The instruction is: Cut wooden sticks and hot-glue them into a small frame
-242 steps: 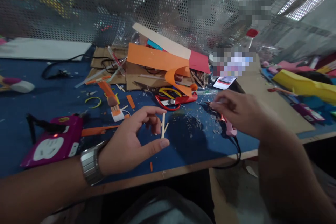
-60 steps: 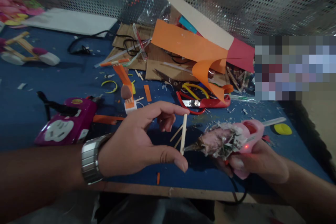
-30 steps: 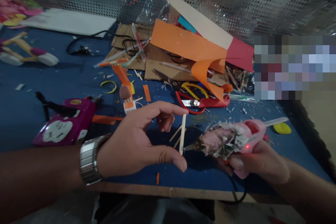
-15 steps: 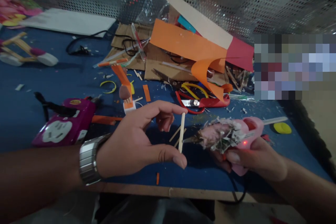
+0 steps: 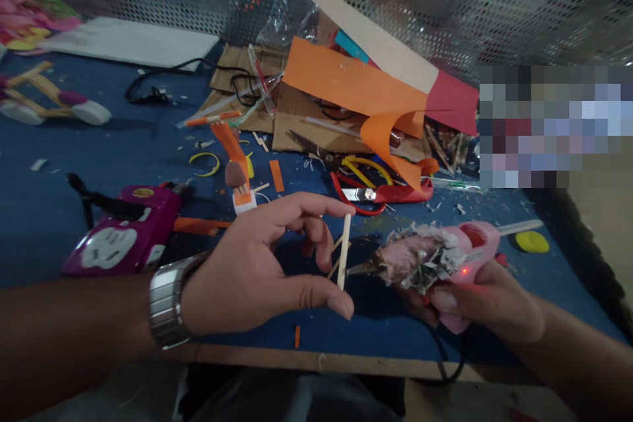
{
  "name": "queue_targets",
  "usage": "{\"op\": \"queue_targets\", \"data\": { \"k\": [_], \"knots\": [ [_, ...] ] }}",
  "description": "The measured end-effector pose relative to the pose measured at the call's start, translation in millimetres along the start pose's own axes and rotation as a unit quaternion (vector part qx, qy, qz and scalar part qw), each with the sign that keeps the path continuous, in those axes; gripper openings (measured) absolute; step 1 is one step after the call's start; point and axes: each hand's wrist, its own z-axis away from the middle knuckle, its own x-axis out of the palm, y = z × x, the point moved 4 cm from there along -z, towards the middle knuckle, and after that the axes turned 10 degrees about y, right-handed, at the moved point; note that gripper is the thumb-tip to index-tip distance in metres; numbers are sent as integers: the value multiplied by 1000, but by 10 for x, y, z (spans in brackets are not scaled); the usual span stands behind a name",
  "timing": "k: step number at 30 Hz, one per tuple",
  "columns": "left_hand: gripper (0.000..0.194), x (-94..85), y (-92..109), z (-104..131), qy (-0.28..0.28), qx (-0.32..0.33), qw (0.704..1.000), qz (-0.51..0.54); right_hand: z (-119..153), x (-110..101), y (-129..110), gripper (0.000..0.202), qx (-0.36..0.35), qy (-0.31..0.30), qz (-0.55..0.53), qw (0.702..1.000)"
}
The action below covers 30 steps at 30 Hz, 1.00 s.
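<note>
My left hand (image 5: pixel 262 270) wears a metal watch and holds a short wooden stick (image 5: pixel 345 250) by its ends, between index fingertip and thumb. My right hand (image 5: pixel 487 303) is wrapped round a pink glue gun (image 5: pixel 475 247) with a lit red light. The gun's front is crusted with dried glue and scraps, and its nozzle points left, at or very near the stick's lower half. A glue stick (image 5: pixel 521 227) juts out of the gun's back. Behind the held stick, more thin sticks (image 5: pixel 333 262) lie on the blue table.
Red-handled scissors (image 5: pixel 403 191) lie beyond my hands, before orange sheets (image 5: pixel 346 76) on cardboard (image 5: pixel 306 135). A small orange figure (image 5: pixel 236 158) and a purple device (image 5: pixel 128 231) are on the left. A stick-built model (image 5: pixel 54 102) stands far left.
The stick has tilted slightly in my left hand, whose other fingers have moved nearer to it. My right hand and the glue gun have shifted very slightly.
</note>
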Motion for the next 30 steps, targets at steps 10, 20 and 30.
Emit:
{"op": "queue_targets", "data": {
  "k": [10, 20, 30],
  "knots": [
    [73, 2, -12, -12, 10, 10, 1000, -8, -1, 12, -26, 57, 20, 1, 55, 998],
    [71, 3, -18, -9, 3, 17, 1000, 7, 21, -14, 22, 59, 38, 31, 77, 996],
    [69, 26, -20, 4, 0, 14, 1000, 17, -10, -21, 16, 67, 59, 33, 109, 992]
  ]
}}
